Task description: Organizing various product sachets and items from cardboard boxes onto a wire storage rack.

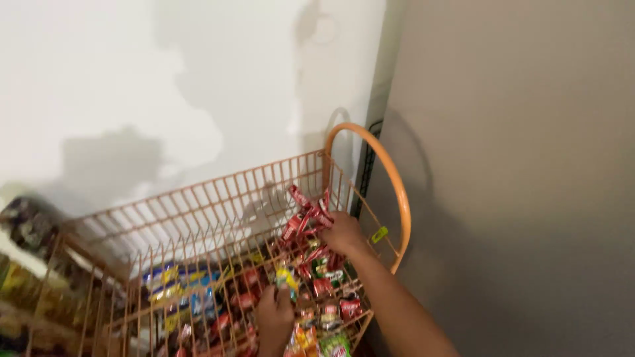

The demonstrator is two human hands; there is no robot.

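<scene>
An orange wire rack (218,198) with a rounded end loop stands against a white wall and holds many small snack packets. My right hand (342,233) is raised over its far right compartment, shut on a bunch of red packets (305,215) that fan out above the fingers. Lower down, my left hand (274,316) grips a small yellow and green packet (286,278) over the front row of the rack. More red packets (324,284) lie in the compartment below my right hand.
Blue and yellow packets (175,281) fill the rack's left compartments. A grey wall or panel (516,185) rises at right, right next to the rack's loop. Blurred dark and yellow goods (26,264) sit at the far left.
</scene>
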